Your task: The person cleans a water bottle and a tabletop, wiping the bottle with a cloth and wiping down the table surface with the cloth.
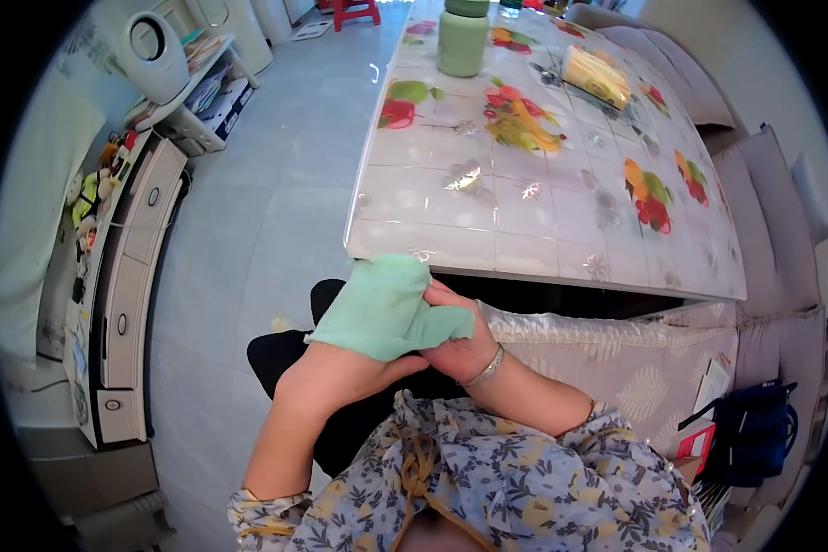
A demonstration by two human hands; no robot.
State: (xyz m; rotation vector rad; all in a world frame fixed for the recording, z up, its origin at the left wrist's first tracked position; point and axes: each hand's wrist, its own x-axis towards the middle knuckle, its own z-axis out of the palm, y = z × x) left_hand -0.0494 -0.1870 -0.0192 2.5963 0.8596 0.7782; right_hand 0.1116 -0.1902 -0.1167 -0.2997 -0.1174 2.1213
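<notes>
A mint-green cloth (373,308) lies over my left hand (345,373), hiding its fingers. Only the back of that hand near the wrist and the thumb show, with the thumb reaching across toward my other palm. From the right side, my right hand (465,345) grips the cloth, its fingers partly behind it and a loose flap falling over the palm. Both hands meet just in front of the near left corner of the table (405,230). A bracelet (488,366) circles my right wrist.
On the fruit-patterned table stand a green bottle (462,44) and a pack of tissues (597,77). A cushioned bench (607,359) runs along the near side, with a dark blue bag (753,432) at right. A low drawer cabinet (129,294) stands left across the tiled floor.
</notes>
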